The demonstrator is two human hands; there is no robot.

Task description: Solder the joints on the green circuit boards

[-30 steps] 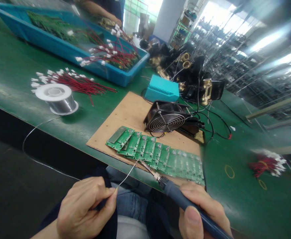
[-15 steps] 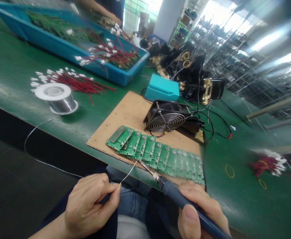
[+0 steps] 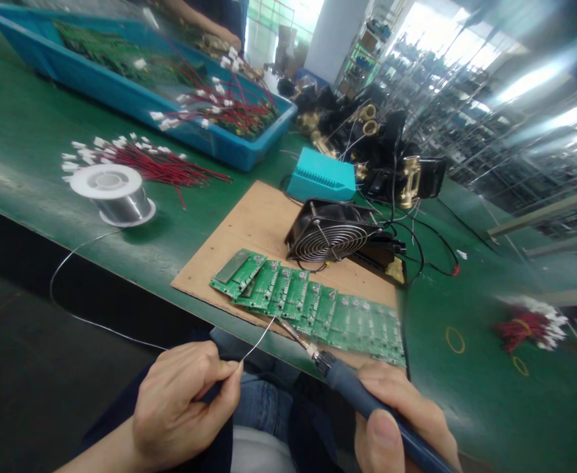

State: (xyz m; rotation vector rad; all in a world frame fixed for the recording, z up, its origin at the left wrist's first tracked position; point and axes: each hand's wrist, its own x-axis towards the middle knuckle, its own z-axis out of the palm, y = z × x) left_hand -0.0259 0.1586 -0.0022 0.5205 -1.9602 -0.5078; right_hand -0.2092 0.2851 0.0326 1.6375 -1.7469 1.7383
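Two hands were at work in the lower half of the frame as I followed the head view from afar. The left hand (image 3: pixel 184 401) was narrowed to a pinch, thumb and forefinger closed on the solder wire (image 3: pixel 257 343), while the right hand (image 3: pixel 411 397) was wrapped around the handle of the soldering iron (image 3: pixel 350 381). I had the circuit boards (image 3: pixel 291 299) just below the centre, overlapping in a row on the cardboard (image 3: pixel 234 230), which lay on the green surface (image 3: pixel 505 407). I judged the work to be partway through: wire and iron tip came together at the lower edge of the row, though I could not tell whether both touched a board. I saw no red leads on the row, and the joints were too small for me to say which were finished; the loose red leads (image 3: pixel 165 167) lay at the upper left, apart from the boards. The iron's long axis slanted from the lower right, its tip pointing to the upper left. The row's long axis ran from the centre left down toward the right, blurring at that end.
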